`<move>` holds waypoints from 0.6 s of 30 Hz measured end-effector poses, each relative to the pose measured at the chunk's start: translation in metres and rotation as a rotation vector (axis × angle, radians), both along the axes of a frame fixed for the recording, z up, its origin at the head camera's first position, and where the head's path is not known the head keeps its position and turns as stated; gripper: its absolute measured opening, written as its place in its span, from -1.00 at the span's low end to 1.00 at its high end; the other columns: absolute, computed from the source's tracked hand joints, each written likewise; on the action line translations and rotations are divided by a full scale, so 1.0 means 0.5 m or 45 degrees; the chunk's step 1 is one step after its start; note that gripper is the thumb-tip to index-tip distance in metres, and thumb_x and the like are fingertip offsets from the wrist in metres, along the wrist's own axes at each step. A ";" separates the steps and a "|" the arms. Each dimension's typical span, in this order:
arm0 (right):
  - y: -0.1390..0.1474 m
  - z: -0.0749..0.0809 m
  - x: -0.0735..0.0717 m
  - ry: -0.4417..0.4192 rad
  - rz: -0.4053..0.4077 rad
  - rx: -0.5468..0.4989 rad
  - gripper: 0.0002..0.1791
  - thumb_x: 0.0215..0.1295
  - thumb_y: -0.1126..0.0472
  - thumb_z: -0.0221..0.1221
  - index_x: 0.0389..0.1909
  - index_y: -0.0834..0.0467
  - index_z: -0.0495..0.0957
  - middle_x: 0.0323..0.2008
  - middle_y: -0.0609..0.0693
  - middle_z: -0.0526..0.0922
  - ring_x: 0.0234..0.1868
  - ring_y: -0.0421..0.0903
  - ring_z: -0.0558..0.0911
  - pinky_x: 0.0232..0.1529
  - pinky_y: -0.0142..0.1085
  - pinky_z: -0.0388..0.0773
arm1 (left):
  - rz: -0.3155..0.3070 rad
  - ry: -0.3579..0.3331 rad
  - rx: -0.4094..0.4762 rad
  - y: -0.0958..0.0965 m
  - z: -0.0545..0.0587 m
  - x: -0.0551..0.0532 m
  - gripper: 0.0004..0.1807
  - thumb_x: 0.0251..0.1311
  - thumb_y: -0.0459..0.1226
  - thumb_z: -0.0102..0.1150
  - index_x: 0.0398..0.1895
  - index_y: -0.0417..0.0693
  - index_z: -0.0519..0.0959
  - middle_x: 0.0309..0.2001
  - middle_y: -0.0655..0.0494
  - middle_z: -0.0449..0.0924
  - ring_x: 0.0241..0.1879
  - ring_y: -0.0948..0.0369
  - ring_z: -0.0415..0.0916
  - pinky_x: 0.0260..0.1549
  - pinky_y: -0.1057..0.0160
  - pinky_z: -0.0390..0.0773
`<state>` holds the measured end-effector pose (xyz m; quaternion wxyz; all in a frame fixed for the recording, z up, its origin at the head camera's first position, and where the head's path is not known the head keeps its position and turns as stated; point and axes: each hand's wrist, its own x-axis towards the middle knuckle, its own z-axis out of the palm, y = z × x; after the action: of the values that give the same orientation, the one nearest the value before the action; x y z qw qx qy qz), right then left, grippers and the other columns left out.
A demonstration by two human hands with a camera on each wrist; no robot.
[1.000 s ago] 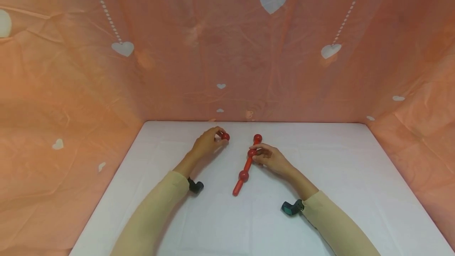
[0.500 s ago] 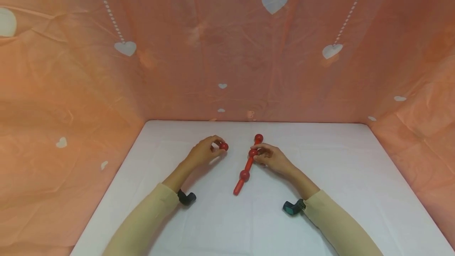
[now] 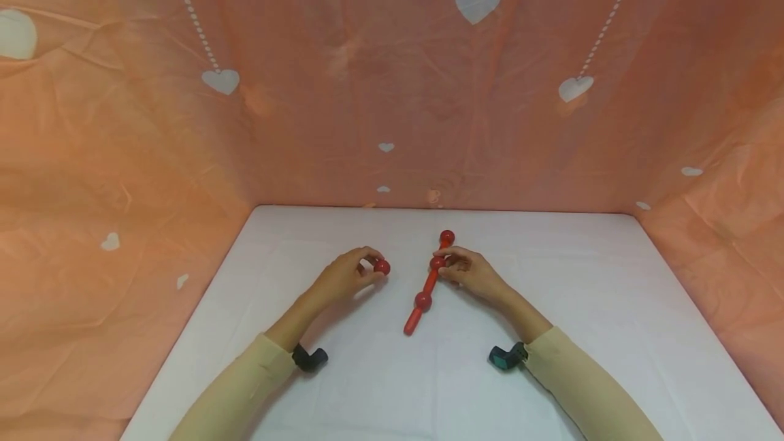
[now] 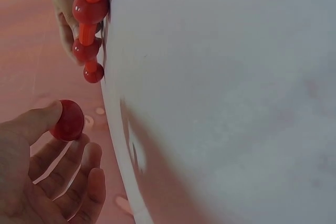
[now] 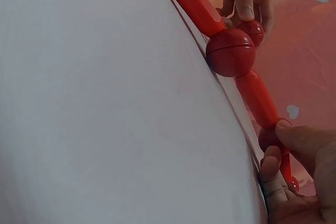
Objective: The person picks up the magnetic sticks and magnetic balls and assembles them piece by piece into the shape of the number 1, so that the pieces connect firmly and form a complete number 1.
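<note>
Between thumb and fingers, my left hand (image 3: pixel 344 276) pinches a loose red ball (image 4: pixel 69 120), held just left of a joined red piece. That piece is a chain of red balls and orange-red rods (image 3: pixel 431 282), slanting over the white table with a bare rod end toward me. My right hand (image 3: pixel 478 276) grips the chain at its middle ball (image 5: pixel 270 136), thumb on one side and fingers on the other. Another ball (image 3: pixel 447 237) caps the far end, and a lower ball (image 5: pixel 231 52) joins two rods. A gap separates the loose ball from the chain.
A white cloth-covered table (image 3: pixel 551 257) lies under both hands. Orange-pink curtains (image 3: pixel 367 87) with pale hearts enclose it at the back and sides. Dark wrist cameras (image 3: pixel 310 359) sit near both sleeve cuffs.
My left hand has drawn toward me and slightly left, carrying the red ball along. The right hand and the chain stay nearly in place.
</note>
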<state>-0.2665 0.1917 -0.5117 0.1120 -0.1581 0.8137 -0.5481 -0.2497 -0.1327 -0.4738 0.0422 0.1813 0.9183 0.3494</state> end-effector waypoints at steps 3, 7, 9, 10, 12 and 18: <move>0.000 0.000 0.001 0.006 0.007 -0.011 -0.53 0.51 0.25 0.33 0.38 0.14 0.59 -0.04 0.08 0.74 -0.32 -0.06 0.58 -0.27 -0.34 0.59 | -0.010 0.013 0.010 -0.007 -0.002 0.007 -0.64 0.34 -0.13 0.50 0.16 0.12 0.68 -0.02 0.21 0.72 -0.17 0.22 0.57 -0.16 0.18 0.61; 0.002 -0.001 -0.001 0.015 0.012 -0.018 -0.54 0.50 0.26 0.33 0.37 0.15 0.60 -0.06 0.10 0.73 -0.34 -0.06 0.57 -0.29 -0.35 0.58 | -0.013 0.007 0.021 -0.013 -0.005 0.014 -0.65 0.34 -0.13 0.50 0.15 0.14 0.68 -0.01 0.20 0.72 -0.19 0.24 0.57 -0.19 0.20 0.61; 0.002 -0.003 -0.002 0.025 0.015 -0.017 -0.55 0.50 0.27 0.32 0.37 0.16 0.60 -0.06 0.13 0.73 -0.34 -0.06 0.57 -0.29 -0.35 0.57 | -0.009 -0.004 0.023 -0.015 -0.008 0.018 -0.65 0.34 -0.13 0.50 0.15 0.16 0.68 -0.01 0.18 0.72 -0.21 0.25 0.57 -0.19 0.20 0.62; 0.002 -0.004 -0.003 0.030 0.018 -0.016 -0.55 0.51 0.28 0.32 0.37 0.18 0.59 -0.06 0.14 0.73 -0.35 -0.05 0.56 -0.29 -0.35 0.57 | -0.008 -0.011 0.025 -0.016 -0.008 0.021 -0.64 0.34 -0.13 0.50 0.16 0.16 0.68 -0.01 0.18 0.72 -0.21 0.25 0.58 -0.18 0.20 0.63; 0.002 -0.005 -0.004 0.028 0.014 -0.013 -0.55 0.50 0.28 0.32 0.36 0.17 0.60 -0.06 0.14 0.73 -0.35 -0.06 0.57 -0.29 -0.35 0.58 | -0.003 -0.018 0.022 -0.018 -0.009 0.026 -0.64 0.34 -0.12 0.50 0.16 0.18 0.68 -0.01 0.19 0.72 -0.21 0.26 0.58 -0.17 0.22 0.63; 0.000 -0.005 -0.004 0.007 0.003 0.010 -0.55 0.50 0.24 0.34 0.35 0.12 0.61 -0.09 0.08 0.64 -0.36 -0.08 0.57 -0.30 -0.34 0.58 | 0.008 -0.009 0.029 -0.024 -0.006 0.041 -0.62 0.32 -0.12 0.52 0.16 0.18 0.68 -0.06 0.25 0.71 -0.23 0.26 0.57 -0.22 0.24 0.64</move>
<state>-0.2687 0.1919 -0.5140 0.1108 -0.1601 0.8160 -0.5442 -0.2293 -0.1446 -0.4769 0.0422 0.1779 0.9146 0.3606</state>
